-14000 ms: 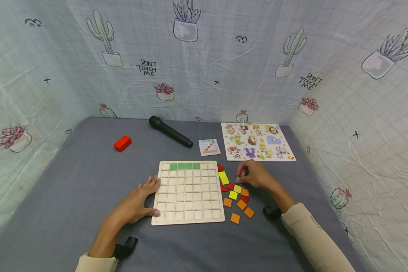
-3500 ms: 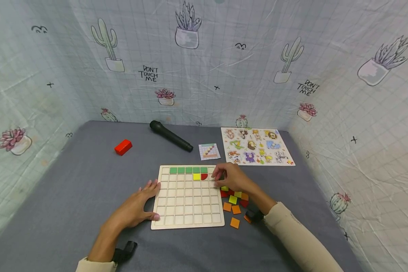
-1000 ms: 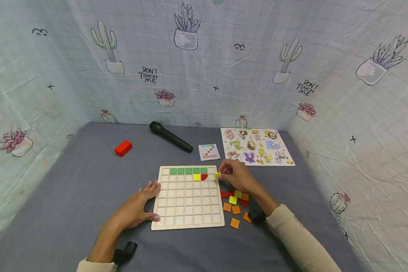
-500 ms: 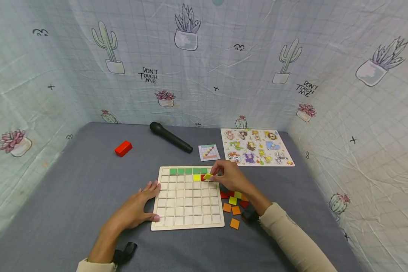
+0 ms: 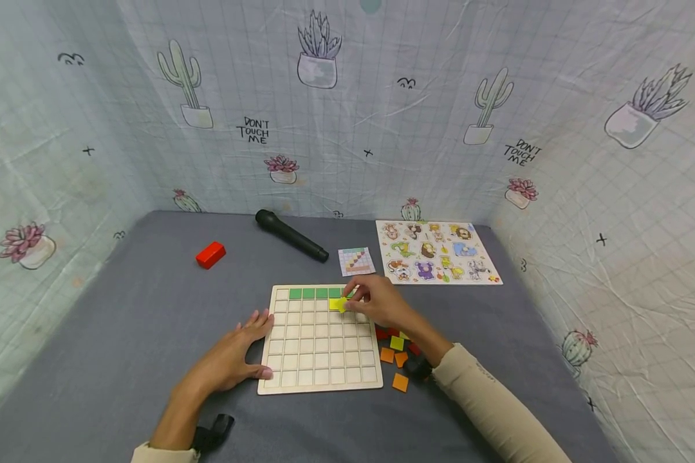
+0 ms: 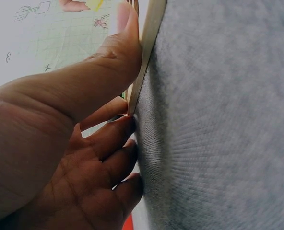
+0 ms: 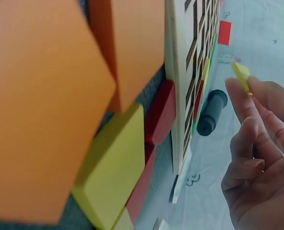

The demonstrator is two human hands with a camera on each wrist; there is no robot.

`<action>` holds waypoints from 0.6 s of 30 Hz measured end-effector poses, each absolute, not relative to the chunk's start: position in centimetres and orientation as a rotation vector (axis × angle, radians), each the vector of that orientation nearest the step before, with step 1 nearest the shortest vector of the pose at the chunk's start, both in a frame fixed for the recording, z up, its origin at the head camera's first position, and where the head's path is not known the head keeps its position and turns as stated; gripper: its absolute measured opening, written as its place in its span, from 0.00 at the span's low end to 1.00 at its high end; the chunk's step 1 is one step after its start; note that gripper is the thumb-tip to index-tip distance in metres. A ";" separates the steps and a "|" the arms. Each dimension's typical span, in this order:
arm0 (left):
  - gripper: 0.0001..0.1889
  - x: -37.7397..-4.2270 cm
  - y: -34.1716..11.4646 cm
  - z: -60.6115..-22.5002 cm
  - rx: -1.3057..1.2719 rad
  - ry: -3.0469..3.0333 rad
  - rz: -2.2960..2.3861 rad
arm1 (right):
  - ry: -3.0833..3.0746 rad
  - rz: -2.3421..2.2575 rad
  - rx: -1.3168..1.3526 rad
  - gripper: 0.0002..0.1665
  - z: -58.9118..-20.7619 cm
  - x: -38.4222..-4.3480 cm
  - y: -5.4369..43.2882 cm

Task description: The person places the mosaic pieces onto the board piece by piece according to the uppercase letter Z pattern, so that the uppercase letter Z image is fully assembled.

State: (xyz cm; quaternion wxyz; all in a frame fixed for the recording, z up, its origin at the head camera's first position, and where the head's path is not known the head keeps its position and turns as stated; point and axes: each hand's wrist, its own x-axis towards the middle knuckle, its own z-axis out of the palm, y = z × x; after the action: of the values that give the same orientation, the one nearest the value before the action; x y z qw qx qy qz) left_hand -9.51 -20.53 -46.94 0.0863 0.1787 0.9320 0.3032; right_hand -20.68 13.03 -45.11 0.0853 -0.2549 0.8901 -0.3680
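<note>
- Right hand (image 5: pixel 382 303): thumb and finger pinch one tilted yellow tile (image 7: pixel 241 75), above the board (image 5: pixel 307 347), close to a seated yellow tile (image 5: pixel 333 304).
- Left hand (image 5: pixel 231 357): fingers spread wide along the board's left edge.
- Advised: level the tile, square it to a cell, avoid nudging neighbours.
- Also seated: at least four green tiles (image 5: pixel 308 294), one red tile (image 7: pixel 198 100).
- Loose, visible: three orange tiles (image 5: pixel 387 355), three red pieces (image 5: pixel 414 348), two yellow squares (image 5: pixel 397 343).
- Beyond, on the bench (image 5: pixel 150 308): one card (image 5: pixel 356 262), microphone (image 5: pixel 292 236), red block (image 5: pixel 211 255), animal puzzle (image 5: pixel 438 253).

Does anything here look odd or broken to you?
Nothing looks spilled or damaged. The black microphone seems odd, being unrelated to the loose tiles, which lie jumbled right of the wooden grid board, unlike its neat green row.
</note>
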 end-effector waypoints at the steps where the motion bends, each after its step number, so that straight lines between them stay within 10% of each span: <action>1: 0.57 -9.5 -20.5 -47.0 0.528 2.773 0.909 | 2.649 -1.099 -0.755 0.06 -45.2 -20.6 12.9; 18: 0.57 -9.4 -20.5 -47.1 0.549 2.785 0.900 | 2.659 -1.062 -0.741 0.05 -45.3 -20.4 10.9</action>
State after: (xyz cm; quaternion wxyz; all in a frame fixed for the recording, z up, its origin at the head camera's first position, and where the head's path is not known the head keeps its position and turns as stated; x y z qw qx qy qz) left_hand -9.44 -20.54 -47.06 0.0818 0.1838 0.9321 0.3011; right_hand -20.38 10.89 -45.32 0.0917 -0.2494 0.8953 -0.3576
